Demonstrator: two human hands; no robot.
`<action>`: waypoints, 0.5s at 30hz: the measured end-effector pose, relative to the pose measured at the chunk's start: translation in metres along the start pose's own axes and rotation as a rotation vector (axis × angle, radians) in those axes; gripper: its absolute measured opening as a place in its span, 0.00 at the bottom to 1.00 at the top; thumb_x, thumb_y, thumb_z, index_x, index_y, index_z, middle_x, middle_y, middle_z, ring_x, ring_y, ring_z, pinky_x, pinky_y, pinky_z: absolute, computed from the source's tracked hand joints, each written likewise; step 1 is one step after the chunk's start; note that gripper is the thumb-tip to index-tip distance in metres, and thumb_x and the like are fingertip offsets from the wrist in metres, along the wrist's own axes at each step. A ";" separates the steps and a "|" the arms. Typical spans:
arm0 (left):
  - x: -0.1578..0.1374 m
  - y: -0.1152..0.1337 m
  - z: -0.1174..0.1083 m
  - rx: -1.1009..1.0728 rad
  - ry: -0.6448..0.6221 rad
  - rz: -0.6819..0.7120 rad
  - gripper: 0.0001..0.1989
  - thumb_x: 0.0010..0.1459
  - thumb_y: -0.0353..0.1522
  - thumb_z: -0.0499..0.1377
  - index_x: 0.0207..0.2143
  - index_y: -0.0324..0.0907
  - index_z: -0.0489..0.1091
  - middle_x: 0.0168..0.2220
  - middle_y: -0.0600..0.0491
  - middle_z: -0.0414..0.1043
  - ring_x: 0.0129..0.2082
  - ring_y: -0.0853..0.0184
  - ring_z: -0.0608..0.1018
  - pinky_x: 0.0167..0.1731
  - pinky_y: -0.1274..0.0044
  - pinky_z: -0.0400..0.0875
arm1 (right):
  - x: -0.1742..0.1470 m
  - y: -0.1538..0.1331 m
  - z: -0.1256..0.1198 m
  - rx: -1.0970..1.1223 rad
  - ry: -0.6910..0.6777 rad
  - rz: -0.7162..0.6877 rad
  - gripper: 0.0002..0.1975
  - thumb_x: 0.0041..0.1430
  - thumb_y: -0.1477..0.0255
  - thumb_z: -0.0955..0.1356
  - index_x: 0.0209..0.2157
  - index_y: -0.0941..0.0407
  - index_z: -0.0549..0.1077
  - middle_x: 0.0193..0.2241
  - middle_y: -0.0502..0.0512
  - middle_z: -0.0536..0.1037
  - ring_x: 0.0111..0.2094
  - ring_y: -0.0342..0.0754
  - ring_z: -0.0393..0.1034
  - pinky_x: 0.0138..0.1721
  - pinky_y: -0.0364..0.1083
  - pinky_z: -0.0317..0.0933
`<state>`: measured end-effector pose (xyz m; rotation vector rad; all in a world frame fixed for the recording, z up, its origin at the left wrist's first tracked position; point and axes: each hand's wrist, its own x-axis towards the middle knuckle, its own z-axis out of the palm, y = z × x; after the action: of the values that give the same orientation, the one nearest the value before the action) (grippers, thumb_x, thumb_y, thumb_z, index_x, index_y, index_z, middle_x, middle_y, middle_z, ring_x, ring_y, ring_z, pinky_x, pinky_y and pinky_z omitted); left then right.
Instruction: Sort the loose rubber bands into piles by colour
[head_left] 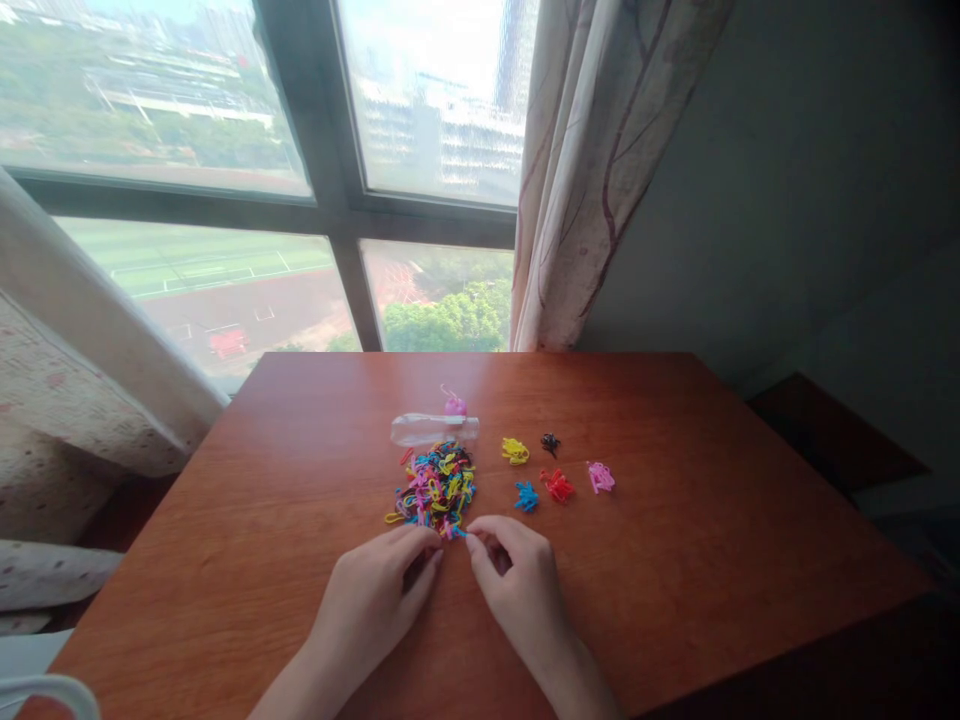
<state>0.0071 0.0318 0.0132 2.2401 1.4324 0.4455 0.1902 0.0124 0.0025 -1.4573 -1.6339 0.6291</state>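
Observation:
A mixed pile of small colourful elastic hair ties (436, 482) lies on the wooden table, just beyond my hands. My left hand (382, 578) has thumb and index finger pinched at the pile's front edge; what sits between those fingertips is too small to make out. Close on its right, my right hand (521, 572) pinches the end of a blue hair tie (460, 533). To the right of the pile lie small single-colour heaps: yellow hair ties (515, 451), black hair ties (550, 442), blue hair ties (526, 496), red hair ties (556, 486) and pink hair ties (600, 477).
Behind the pile a clear plastic container (427, 429) lies on its side, with a pink round object (455, 406) against it. The brown table (675, 560) ends at a window with curtains (577, 200). A white curved object (52, 688) shows at the lower left.

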 end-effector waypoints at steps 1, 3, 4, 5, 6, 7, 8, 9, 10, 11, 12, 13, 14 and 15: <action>0.000 0.000 0.000 -0.001 -0.002 -0.004 0.10 0.63 0.32 0.51 0.37 0.49 0.72 0.37 0.56 0.79 0.37 0.67 0.80 0.35 0.79 0.69 | 0.000 0.001 -0.001 -0.009 0.002 0.000 0.07 0.60 0.75 0.66 0.33 0.54 0.76 0.25 0.48 0.76 0.25 0.42 0.69 0.27 0.38 0.60; 0.000 0.000 0.001 0.004 -0.008 -0.012 0.10 0.63 0.32 0.51 0.37 0.49 0.72 0.37 0.56 0.79 0.36 0.67 0.80 0.35 0.79 0.69 | -0.001 0.004 -0.002 -0.035 0.007 -0.002 0.07 0.61 0.74 0.65 0.33 0.54 0.76 0.25 0.49 0.76 0.25 0.42 0.70 0.27 0.39 0.61; 0.000 -0.001 0.001 0.008 -0.009 -0.015 0.10 0.63 0.32 0.51 0.37 0.48 0.72 0.37 0.56 0.79 0.36 0.67 0.80 0.35 0.79 0.69 | -0.001 0.005 -0.004 -0.046 0.013 -0.003 0.07 0.61 0.74 0.65 0.33 0.54 0.76 0.26 0.49 0.76 0.25 0.42 0.70 0.28 0.39 0.61; 0.000 -0.001 0.001 0.011 -0.011 -0.016 0.10 0.63 0.32 0.51 0.37 0.48 0.72 0.36 0.56 0.79 0.36 0.67 0.80 0.35 0.79 0.69 | -0.002 0.006 -0.005 -0.056 0.019 -0.003 0.07 0.61 0.74 0.65 0.33 0.54 0.76 0.26 0.49 0.77 0.26 0.43 0.70 0.28 0.39 0.61; 0.000 -0.001 0.002 0.013 -0.011 -0.017 0.10 0.63 0.33 0.51 0.37 0.48 0.72 0.36 0.56 0.79 0.36 0.66 0.80 0.35 0.79 0.69 | -0.002 0.008 -0.007 -0.064 0.026 -0.001 0.07 0.61 0.74 0.65 0.34 0.54 0.76 0.26 0.50 0.77 0.26 0.43 0.70 0.29 0.39 0.62; 0.000 -0.001 0.002 0.013 -0.009 -0.016 0.09 0.63 0.33 0.51 0.37 0.48 0.72 0.36 0.56 0.79 0.36 0.66 0.80 0.34 0.79 0.69 | -0.001 0.009 -0.009 -0.072 0.030 0.002 0.08 0.62 0.74 0.65 0.34 0.54 0.76 0.27 0.50 0.77 0.26 0.43 0.71 0.29 0.39 0.62; 0.001 -0.001 0.002 0.011 -0.005 -0.015 0.09 0.63 0.33 0.52 0.37 0.48 0.72 0.36 0.56 0.79 0.36 0.66 0.80 0.34 0.79 0.69 | -0.001 0.011 -0.011 -0.079 0.032 0.006 0.08 0.62 0.73 0.64 0.34 0.54 0.76 0.27 0.50 0.77 0.27 0.44 0.71 0.29 0.40 0.62; 0.001 -0.001 0.002 0.008 -0.001 -0.015 0.09 0.63 0.33 0.52 0.37 0.48 0.72 0.36 0.56 0.79 0.36 0.66 0.80 0.34 0.79 0.69 | -0.001 0.012 -0.013 -0.086 0.034 0.011 0.08 0.62 0.73 0.64 0.34 0.54 0.76 0.27 0.51 0.77 0.27 0.44 0.71 0.29 0.40 0.61; 0.001 -0.001 0.001 0.006 0.001 -0.014 0.09 0.63 0.33 0.52 0.37 0.48 0.72 0.36 0.56 0.79 0.36 0.66 0.80 0.34 0.79 0.69 | 0.000 0.014 -0.016 -0.093 0.038 0.014 0.08 0.62 0.73 0.64 0.34 0.54 0.76 0.27 0.51 0.77 0.27 0.44 0.70 0.29 0.40 0.61; 0.001 0.000 0.001 0.006 0.002 -0.014 0.09 0.63 0.33 0.52 0.37 0.48 0.72 0.36 0.56 0.79 0.36 0.66 0.80 0.34 0.79 0.69 | 0.000 0.016 -0.018 -0.098 0.045 0.018 0.08 0.63 0.72 0.64 0.34 0.54 0.76 0.27 0.51 0.77 0.26 0.44 0.70 0.29 0.40 0.61; 0.001 0.000 0.001 0.007 0.001 -0.014 0.09 0.63 0.33 0.52 0.36 0.48 0.72 0.36 0.57 0.79 0.35 0.66 0.80 0.34 0.79 0.69 | 0.001 0.017 -0.021 -0.100 0.053 0.022 0.09 0.63 0.72 0.64 0.34 0.54 0.76 0.27 0.51 0.77 0.26 0.44 0.70 0.29 0.40 0.61; 0.000 0.000 0.000 0.010 0.000 -0.014 0.10 0.63 0.33 0.52 0.36 0.48 0.72 0.36 0.57 0.79 0.35 0.66 0.80 0.33 0.79 0.69 | 0.001 0.019 -0.023 -0.100 0.064 0.027 0.09 0.63 0.71 0.64 0.34 0.54 0.76 0.27 0.51 0.77 0.26 0.44 0.70 0.29 0.40 0.61; 0.000 0.000 0.000 0.010 0.001 -0.012 0.10 0.63 0.33 0.52 0.36 0.48 0.73 0.35 0.57 0.79 0.35 0.66 0.80 0.33 0.79 0.69 | 0.002 0.022 -0.026 -0.099 0.075 0.032 0.09 0.63 0.71 0.64 0.34 0.54 0.76 0.27 0.51 0.77 0.26 0.44 0.70 0.28 0.40 0.62; 0.000 0.000 0.000 0.006 0.005 -0.008 0.10 0.63 0.33 0.52 0.35 0.48 0.73 0.35 0.57 0.79 0.35 0.66 0.80 0.33 0.79 0.69 | 0.002 0.024 -0.028 -0.098 0.087 0.037 0.09 0.63 0.71 0.64 0.34 0.54 0.76 0.27 0.52 0.77 0.26 0.44 0.71 0.28 0.40 0.62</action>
<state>0.0073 0.0316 0.0134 2.2389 1.4471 0.4452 0.2267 0.0148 -0.0019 -1.5665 -1.5931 0.5053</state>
